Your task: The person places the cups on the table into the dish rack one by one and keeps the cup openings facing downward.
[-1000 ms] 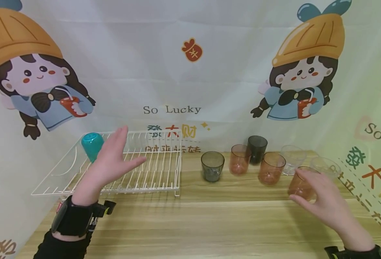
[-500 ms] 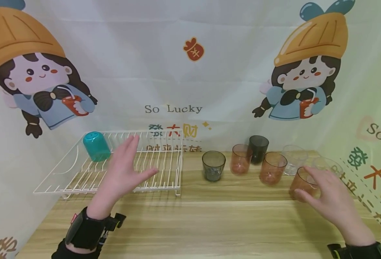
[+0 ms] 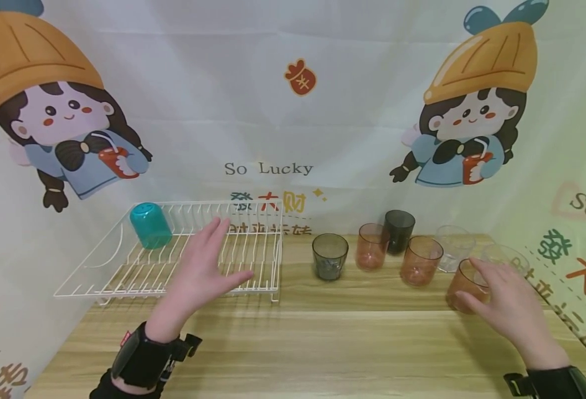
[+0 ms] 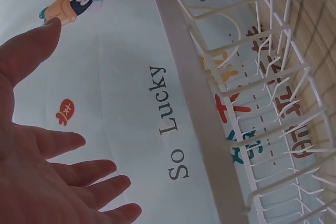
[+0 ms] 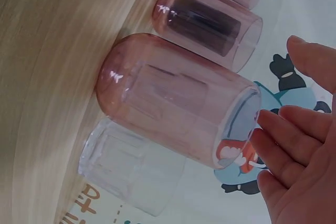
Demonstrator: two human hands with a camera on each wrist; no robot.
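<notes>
My left hand (image 3: 200, 274), fingers straight and thumb spread, hovers over the white wire dish rack (image 3: 268, 289) and holds nothing. In the left wrist view the fingers (image 4: 97, 174) stand apart from the wires. A teal cup (image 3: 150, 226) sits upside down in the rack's left part. My right hand (image 3: 509, 302) is at the nearest pink glass (image 3: 455, 293), which stands upright on the table. From the right wrist, its fingertips (image 5: 257, 135) are right at that glass's rim, the thumb spread away. The hand covers the glass's right side in the head view.
Left of that glass stand two more pink glasses (image 3: 371, 249), a dark glass (image 3: 399, 230) and a grey-green glass (image 3: 329, 259). Clear glasses (image 3: 456, 239) stand behind the right hand. A printed cloth (image 3: 253, 111) hangs behind and beside the wooden table (image 3: 293, 354).
My left hand has moved right and slightly toward me, away from the teal cup, which shows fully now. The right hand has barely shifted beside the pink glass.
</notes>
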